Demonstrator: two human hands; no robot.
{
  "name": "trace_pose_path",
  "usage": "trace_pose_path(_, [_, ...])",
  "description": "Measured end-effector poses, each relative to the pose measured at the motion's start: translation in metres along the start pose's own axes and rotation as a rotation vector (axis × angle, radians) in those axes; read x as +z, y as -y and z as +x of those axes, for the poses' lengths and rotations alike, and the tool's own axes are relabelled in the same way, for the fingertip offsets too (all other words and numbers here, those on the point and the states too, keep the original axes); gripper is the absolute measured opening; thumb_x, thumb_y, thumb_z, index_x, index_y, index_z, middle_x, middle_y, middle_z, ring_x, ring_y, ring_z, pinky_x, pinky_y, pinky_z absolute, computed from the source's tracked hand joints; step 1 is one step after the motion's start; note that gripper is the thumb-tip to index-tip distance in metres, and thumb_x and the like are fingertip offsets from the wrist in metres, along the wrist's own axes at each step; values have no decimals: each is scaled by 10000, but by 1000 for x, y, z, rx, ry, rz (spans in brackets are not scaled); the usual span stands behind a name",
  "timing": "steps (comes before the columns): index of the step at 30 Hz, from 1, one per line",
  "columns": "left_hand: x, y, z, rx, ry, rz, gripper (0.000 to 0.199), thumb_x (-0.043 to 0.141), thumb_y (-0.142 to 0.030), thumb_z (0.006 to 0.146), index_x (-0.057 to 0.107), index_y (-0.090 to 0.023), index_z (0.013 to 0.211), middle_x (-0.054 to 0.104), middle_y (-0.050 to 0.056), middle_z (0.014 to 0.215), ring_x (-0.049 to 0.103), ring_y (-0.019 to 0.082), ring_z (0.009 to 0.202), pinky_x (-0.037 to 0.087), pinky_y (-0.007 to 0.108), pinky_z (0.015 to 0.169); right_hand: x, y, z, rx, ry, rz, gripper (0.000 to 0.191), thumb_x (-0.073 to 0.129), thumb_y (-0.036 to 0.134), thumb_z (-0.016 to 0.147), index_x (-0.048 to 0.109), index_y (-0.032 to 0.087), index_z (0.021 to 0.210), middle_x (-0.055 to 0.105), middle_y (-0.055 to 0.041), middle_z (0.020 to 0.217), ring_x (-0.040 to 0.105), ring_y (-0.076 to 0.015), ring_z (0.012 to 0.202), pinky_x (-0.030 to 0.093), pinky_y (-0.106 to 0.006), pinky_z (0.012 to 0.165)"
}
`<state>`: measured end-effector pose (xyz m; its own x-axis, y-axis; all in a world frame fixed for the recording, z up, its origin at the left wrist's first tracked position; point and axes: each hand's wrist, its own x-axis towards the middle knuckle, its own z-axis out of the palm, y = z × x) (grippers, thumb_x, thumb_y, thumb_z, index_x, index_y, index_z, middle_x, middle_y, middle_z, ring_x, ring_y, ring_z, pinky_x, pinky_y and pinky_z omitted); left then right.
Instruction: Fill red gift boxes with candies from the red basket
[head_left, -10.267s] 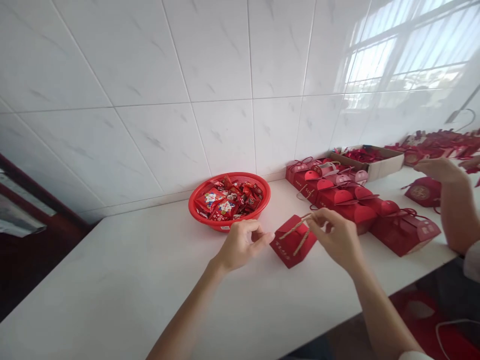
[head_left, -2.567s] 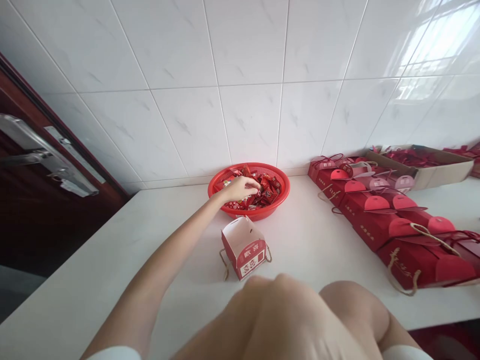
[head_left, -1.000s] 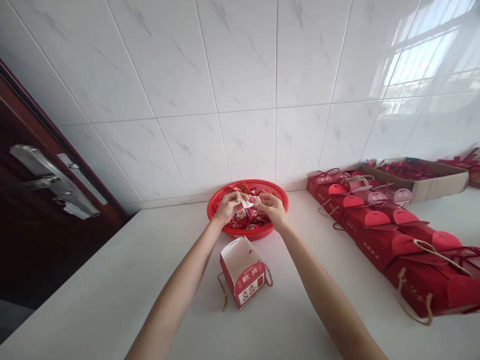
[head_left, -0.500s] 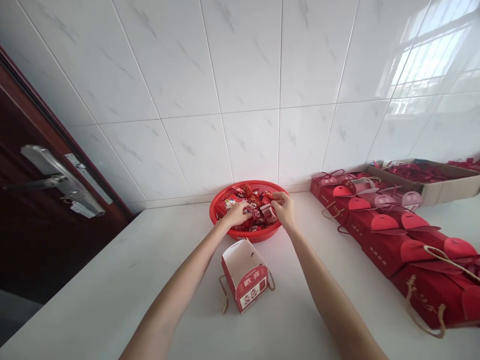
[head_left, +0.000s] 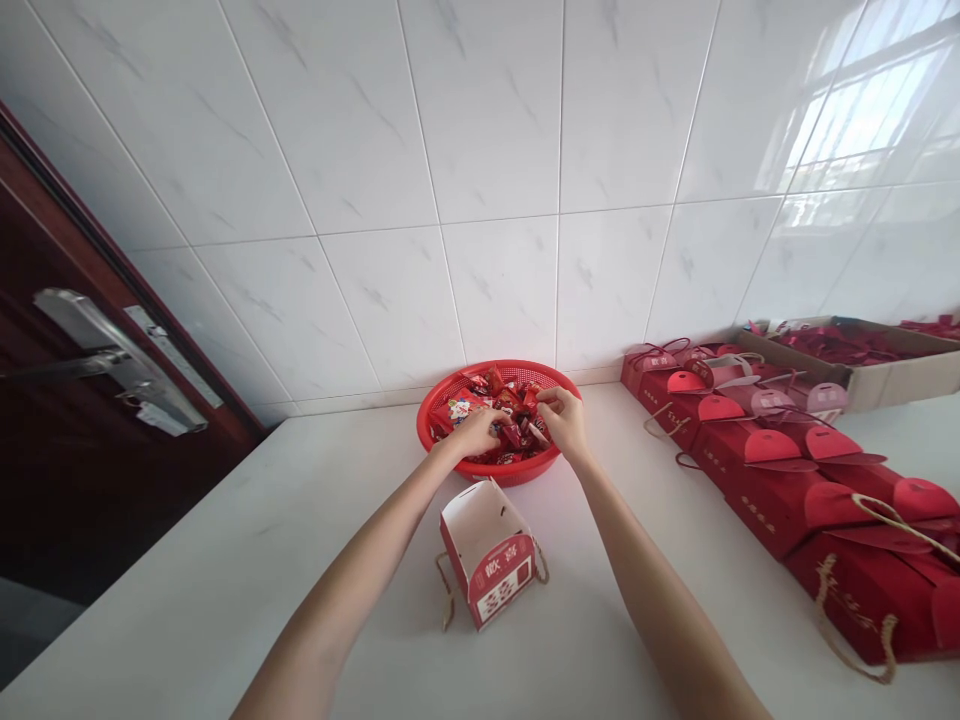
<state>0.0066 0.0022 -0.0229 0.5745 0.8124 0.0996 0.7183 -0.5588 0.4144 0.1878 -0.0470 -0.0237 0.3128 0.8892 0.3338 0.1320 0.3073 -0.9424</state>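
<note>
A round red plastic basket (head_left: 442,395) holds a pile of wrapped candies (head_left: 510,405), mostly in red and dark red wrappers. My left hand (head_left: 478,432) reaches in over its left front part, fingers curled down around a dark red wrapped candy. Over the right side of the pile is my right hand (head_left: 564,418), thumb and fingers drawn together; what lies between them is too small to make out. In front of the basket, a small red and white gift box (head_left: 487,535) stands with its top open, showing a white inside. Rope handles hang at its sides.
Red gift boxes (head_left: 757,500) with rope handles stand in rows along the right. Behind them a cardboard box (head_left: 900,380) holds dark red ribbon-like pieces. White tiles (head_left: 495,280) form the back wall. A brown door (head_left: 75,450) with a metal handle is at left.
Both hands stay at the basket. The fingers of both have shifted slightly among the candies, and a light-coloured packet under my right hand has tilted. The open box has not visibly moved.
</note>
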Motion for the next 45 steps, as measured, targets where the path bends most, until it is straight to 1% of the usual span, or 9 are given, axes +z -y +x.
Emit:
trace_pose_path(5, [2,0,0,9,-2,10,73,636,-188,728,687,-198,781,738,54,878,658,243,843,492,311,780,0,0,0,-9,27,-52,124,503,271,646,601,229,708,581,12,533,559,-179,518,477,-305,537])
trace_pose_path(10, [2,-1,1,40,27,20,343,475,-373,900,606,-201,634,670,34,673,602,206,684,470,305,717,-1,-1,0,-32,47,-92,106,506,269,654,594,229,697,591,19,520,577,-184,513,485,-320,606])
trace_pose_path(18, [-1,-6,-1,10,61,24,115,622,-201,734,700,-201,819,739,49,887,666,241,826,474,305,753,0,-8,4,-60,41,-113,120,508,269,661,607,228,714,640,-4,606,616,-195,586,489,-320,636])
trace_pose_path(24, [2,-8,2,0,88,53,316,716,-266,716,681,-233,1028,734,30,875,674,253,823,470,304,735,1,-10,4,-70,61,-148,148,495,294,679,615,224,731,658,-22,680,616,-198,629,487,-335,677])
trace_pose_path(27, [4,-7,6,-15,90,77,120,664,-326,788,698,-222,839,722,45,795,666,252,791,457,304,717,1,-10,4,-77,56,-151,146,494,292,677,614,223,723,657,-22,676,611,-194,623,485,-329,672])
trace_pose_path(30, [6,-3,7,-58,58,91,283,531,-341,883,631,-210,651,663,49,646,633,228,698,426,294,649,1,-12,4,-88,54,-154,151,494,287,677,620,220,726,654,-18,661,609,-192,623,483,-321,667])
trace_pose_path(37, [1,-3,4,-121,14,52,445,435,-414,925,590,-184,578,582,42,544,571,209,611,377,295,596,0,-13,4,-113,48,-146,137,511,274,687,632,216,716,669,-14,671,598,-180,577,485,-316,643])
trace_pose_path(42, [1,-13,-1,29,179,-46,170,696,-315,714,739,-202,833,724,14,801,632,199,741,434,260,671,0,-12,4,-109,56,-150,127,518,266,690,632,220,721,662,-7,643,591,-183,556,480,-315,626])
trace_pose_path(45, [2,-12,-2,52,236,-71,507,709,-232,643,713,-237,1150,745,34,1013,660,232,876,467,270,744,0,-13,4,-120,58,-154,130,519,279,690,631,221,719,670,-12,657,595,-186,575,475,-315,631])
